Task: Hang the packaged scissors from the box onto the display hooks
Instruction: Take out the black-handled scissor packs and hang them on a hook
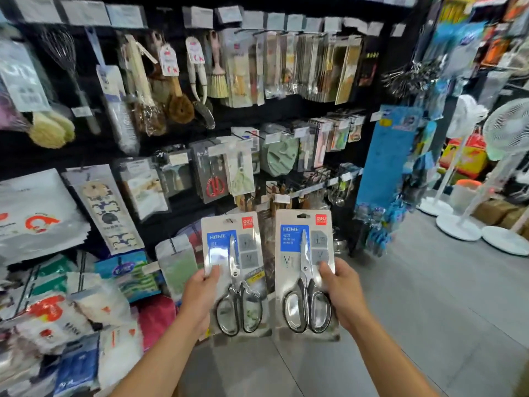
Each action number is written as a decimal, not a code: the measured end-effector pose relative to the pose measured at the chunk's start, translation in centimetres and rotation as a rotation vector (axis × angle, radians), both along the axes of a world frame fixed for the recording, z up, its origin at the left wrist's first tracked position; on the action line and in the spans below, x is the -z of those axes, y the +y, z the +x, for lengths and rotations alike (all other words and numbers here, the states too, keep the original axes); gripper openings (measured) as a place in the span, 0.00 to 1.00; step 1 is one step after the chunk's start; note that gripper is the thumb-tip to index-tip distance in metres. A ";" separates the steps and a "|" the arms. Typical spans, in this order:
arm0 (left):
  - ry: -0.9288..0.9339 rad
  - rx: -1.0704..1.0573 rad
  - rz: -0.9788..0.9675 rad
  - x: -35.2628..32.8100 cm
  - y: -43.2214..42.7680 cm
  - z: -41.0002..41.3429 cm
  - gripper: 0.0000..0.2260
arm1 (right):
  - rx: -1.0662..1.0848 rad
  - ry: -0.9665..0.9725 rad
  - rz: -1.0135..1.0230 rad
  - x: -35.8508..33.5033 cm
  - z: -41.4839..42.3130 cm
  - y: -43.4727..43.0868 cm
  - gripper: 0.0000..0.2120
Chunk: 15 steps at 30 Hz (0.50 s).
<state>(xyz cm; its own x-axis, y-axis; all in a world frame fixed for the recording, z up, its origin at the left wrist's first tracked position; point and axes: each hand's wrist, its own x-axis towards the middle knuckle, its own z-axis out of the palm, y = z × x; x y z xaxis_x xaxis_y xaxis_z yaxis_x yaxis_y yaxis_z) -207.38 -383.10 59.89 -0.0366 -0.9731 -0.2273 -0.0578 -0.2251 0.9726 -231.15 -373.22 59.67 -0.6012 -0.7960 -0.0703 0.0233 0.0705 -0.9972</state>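
Up at my ten o'clock a wire whisk [61,50] hangs against the black wall. Round scrubbing brushes [179,101] hang beside it toward eleven, and a small straw-coloured hand brush [218,84] near twelve. Long narrow packs [323,67], too blurred for me to read, crowd my one o'clock. A blue panel [383,167] stands at two. White pedestal fans [509,133] stand at three on grey floor tiles [429,310]. Bagged cloths [57,316] pile up at my eight o'clock.
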 end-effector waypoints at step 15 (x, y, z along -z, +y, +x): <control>0.099 -0.133 -0.010 2.7 -18.8 -12.5 0.10 | -0.149 0.117 0.123 0.9 -15.1 -19.7 0.11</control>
<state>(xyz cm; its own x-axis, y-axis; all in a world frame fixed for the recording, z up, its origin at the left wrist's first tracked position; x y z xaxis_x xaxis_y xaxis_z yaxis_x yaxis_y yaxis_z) -219.89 -401.89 57.16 0.0713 -0.9731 -0.2190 0.0677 -0.2143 0.9744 -246.20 -392.93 58.74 -0.4875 -0.8663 -0.1085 -0.1120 0.1853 -0.9763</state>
